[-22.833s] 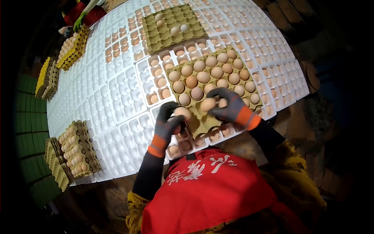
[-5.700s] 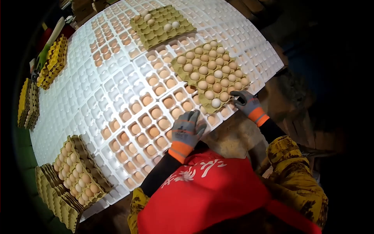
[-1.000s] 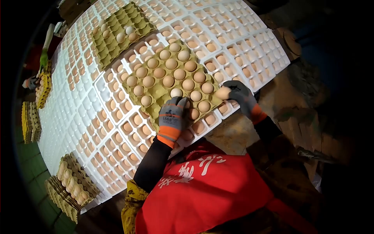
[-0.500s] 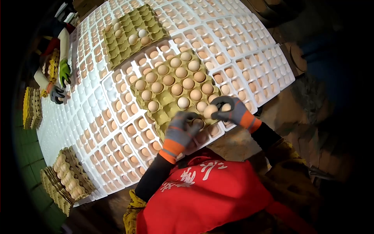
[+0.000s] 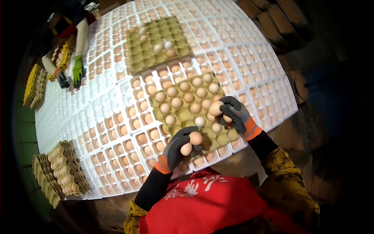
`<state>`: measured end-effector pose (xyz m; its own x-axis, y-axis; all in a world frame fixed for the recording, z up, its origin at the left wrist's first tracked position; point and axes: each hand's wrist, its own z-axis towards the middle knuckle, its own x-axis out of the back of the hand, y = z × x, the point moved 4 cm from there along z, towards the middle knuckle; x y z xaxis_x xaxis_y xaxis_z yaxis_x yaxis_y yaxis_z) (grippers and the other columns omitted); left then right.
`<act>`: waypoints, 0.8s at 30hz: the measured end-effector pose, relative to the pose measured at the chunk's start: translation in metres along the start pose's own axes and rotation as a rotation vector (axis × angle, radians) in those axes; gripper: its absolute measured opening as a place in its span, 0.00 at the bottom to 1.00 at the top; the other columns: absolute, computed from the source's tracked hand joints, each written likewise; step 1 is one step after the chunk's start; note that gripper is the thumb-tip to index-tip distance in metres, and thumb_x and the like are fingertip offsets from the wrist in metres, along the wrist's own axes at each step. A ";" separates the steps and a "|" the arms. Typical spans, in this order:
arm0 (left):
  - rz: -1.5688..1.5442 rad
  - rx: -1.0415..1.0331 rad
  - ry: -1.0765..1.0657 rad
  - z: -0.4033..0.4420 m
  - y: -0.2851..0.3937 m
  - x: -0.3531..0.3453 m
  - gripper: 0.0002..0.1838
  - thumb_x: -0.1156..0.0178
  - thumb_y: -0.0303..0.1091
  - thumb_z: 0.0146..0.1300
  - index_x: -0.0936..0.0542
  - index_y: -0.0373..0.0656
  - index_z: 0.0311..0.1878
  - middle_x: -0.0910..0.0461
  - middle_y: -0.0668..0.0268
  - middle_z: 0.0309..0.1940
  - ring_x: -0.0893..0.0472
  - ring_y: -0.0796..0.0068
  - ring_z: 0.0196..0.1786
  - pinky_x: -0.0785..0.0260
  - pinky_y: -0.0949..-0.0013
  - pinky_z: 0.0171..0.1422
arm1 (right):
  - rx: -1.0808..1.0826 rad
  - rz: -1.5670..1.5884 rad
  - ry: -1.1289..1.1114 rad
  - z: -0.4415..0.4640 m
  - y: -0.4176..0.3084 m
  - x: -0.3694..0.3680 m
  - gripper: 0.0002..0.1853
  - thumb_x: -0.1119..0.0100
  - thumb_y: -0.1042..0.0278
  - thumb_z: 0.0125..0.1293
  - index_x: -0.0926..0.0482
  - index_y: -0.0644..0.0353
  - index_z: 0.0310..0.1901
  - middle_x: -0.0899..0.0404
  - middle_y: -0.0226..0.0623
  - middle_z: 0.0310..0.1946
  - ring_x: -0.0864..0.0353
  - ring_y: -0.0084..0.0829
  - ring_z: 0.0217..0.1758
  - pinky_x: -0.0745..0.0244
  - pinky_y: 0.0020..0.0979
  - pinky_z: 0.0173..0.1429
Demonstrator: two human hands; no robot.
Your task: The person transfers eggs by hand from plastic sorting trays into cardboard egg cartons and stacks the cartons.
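Observation:
My left hand (image 5: 176, 147), in a grey and orange glove, is palm-up and closed around two brown eggs (image 5: 196, 138) over the near left side of a pulp egg tray (image 5: 223, 139). My right hand (image 5: 235, 112), gloved alike, grips a brown egg (image 5: 215, 109) between thumb and fingers above the tray's right side. Another egg (image 5: 228, 118) shows under its fingers. Brown and paler eggs fill much of the tray's far part, while several near cells are bare. The tray lies on white plastic egg trays (image 5: 128, 137).
Farther back lies a second pulp tray (image 5: 155, 36) with a few eggs. Stacked pulp trays with eggs (image 5: 64, 171) stand at the near left. Across the table at left, a co-worker's green-gloved hand (image 5: 78, 72) and grey-gloved hand (image 5: 62, 80) reach over white trays. Brown blocks (image 5: 278, 23) lie beyond the far right.
My left hand has turned up and now shows two eggs in it. My right hand still holds eggs, and fewer eggs sit at the tray's near right. The view has shifted.

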<state>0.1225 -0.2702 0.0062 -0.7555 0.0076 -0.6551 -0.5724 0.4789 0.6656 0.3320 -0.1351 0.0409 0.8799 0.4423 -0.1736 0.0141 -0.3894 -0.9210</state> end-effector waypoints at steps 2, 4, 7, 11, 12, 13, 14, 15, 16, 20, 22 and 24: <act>0.271 -0.281 0.030 -0.016 0.019 0.005 0.22 0.50 0.37 0.74 0.31 0.41 0.68 0.23 0.56 0.62 0.18 0.69 0.52 0.24 0.69 0.48 | 0.086 -0.058 0.145 0.052 -0.012 -0.014 0.20 0.27 0.63 0.63 0.22 0.64 0.51 0.17 0.36 0.40 0.18 0.23 0.35 0.20 0.27 0.37; -0.061 -0.079 0.109 -0.026 0.019 0.018 0.25 0.50 0.38 0.74 0.34 0.39 0.70 0.23 0.57 0.62 0.18 0.69 0.52 0.25 0.71 0.49 | 0.149 -0.181 0.228 0.104 -0.037 -0.041 0.20 0.26 0.63 0.61 0.21 0.64 0.50 0.17 0.34 0.38 0.18 0.23 0.38 0.21 0.27 0.40; 0.079 -0.199 0.216 -0.039 0.019 0.039 0.25 0.47 0.38 0.72 0.32 0.38 0.68 0.21 0.58 0.58 0.18 0.69 0.51 0.24 0.71 0.46 | 0.574 -0.519 0.431 0.211 -0.044 -0.049 0.23 0.21 0.60 0.53 0.19 0.61 0.47 0.15 0.35 0.39 0.18 0.29 0.43 0.22 0.32 0.50; 0.039 -0.201 0.363 -0.052 0.021 0.052 0.21 0.48 0.35 0.73 0.26 0.36 0.64 0.19 0.61 0.53 0.18 0.74 0.46 0.25 0.71 0.52 | 0.548 -0.655 0.532 0.277 -0.035 -0.037 0.20 0.24 0.62 0.56 0.17 0.58 0.48 0.15 0.34 0.40 0.18 0.26 0.36 0.22 0.30 0.41; 0.030 -0.190 0.362 -0.052 0.020 0.057 0.19 0.46 0.33 0.72 0.24 0.36 0.63 0.18 0.62 0.50 0.17 0.75 0.45 0.25 0.72 0.51 | 0.506 -0.494 0.473 0.271 -0.040 -0.037 0.19 0.24 0.63 0.57 0.17 0.57 0.49 0.15 0.33 0.40 0.18 0.24 0.34 0.22 0.29 0.39; 0.058 -0.179 0.360 -0.051 0.019 0.060 0.19 0.46 0.32 0.72 0.24 0.35 0.62 0.17 0.62 0.49 0.17 0.75 0.44 0.25 0.73 0.51 | 0.461 -0.337 0.420 0.261 -0.044 -0.034 0.18 0.25 0.64 0.59 0.16 0.56 0.50 0.15 0.31 0.39 0.18 0.23 0.33 0.22 0.28 0.36; 0.083 -0.170 0.357 -0.049 0.019 0.061 0.18 0.46 0.32 0.71 0.23 0.35 0.61 0.17 0.63 0.48 0.17 0.75 0.44 0.25 0.73 0.51 | 0.436 -0.206 0.425 0.240 -0.047 -0.024 0.14 0.29 0.67 0.63 0.16 0.56 0.50 0.15 0.28 0.37 0.20 0.19 0.29 0.24 0.23 0.31; 0.110 -0.161 0.351 -0.045 0.021 0.061 0.18 0.45 0.31 0.71 0.22 0.35 0.61 0.17 0.63 0.47 0.17 0.75 0.43 0.25 0.73 0.51 | 0.443 -0.167 0.374 0.217 -0.053 -0.010 0.12 0.30 0.68 0.65 0.15 0.58 0.49 0.15 0.27 0.38 0.20 0.18 0.31 0.24 0.22 0.32; 0.177 -0.102 0.348 -0.039 0.025 0.062 0.15 0.44 0.29 0.70 0.19 0.36 0.57 0.18 0.62 0.49 0.18 0.73 0.48 0.26 0.71 0.55 | 0.393 -0.180 0.378 0.185 -0.057 0.003 0.12 0.31 0.69 0.66 0.15 0.59 0.49 0.15 0.28 0.41 0.19 0.17 0.33 0.23 0.22 0.33; 1.096 -0.576 0.284 -0.006 0.037 0.040 0.14 0.39 0.28 0.66 0.17 0.39 0.54 0.21 0.58 0.54 0.18 0.68 0.46 0.24 0.67 0.49 | 0.138 -0.483 0.304 0.057 -0.051 0.052 0.13 0.33 0.70 0.67 0.16 0.62 0.51 0.15 0.31 0.44 0.18 0.21 0.42 0.19 0.25 0.45; 1.202 -0.356 0.349 0.005 0.050 0.009 0.16 0.32 0.34 0.61 0.16 0.44 0.53 0.24 0.55 0.57 0.20 0.59 0.53 0.26 0.63 0.54 | 0.125 -0.644 0.210 0.006 -0.033 0.060 0.15 0.32 0.68 0.65 0.17 0.60 0.52 0.16 0.32 0.45 0.18 0.22 0.44 0.21 0.27 0.48; 1.425 -0.373 0.333 0.022 0.046 -0.007 0.20 0.29 0.41 0.58 0.17 0.47 0.53 0.25 0.54 0.58 0.21 0.55 0.54 0.26 0.59 0.55 | 0.046 -0.794 0.115 -0.032 -0.021 0.054 0.20 0.27 0.66 0.59 0.17 0.58 0.54 0.18 0.35 0.49 0.19 0.27 0.48 0.23 0.31 0.55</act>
<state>0.1081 -0.2285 0.0335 -0.7388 0.0416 0.6726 0.6732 -0.0016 0.7395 0.3943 -0.1291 0.0619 0.6587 0.4863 0.5741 0.6387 0.0418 -0.7683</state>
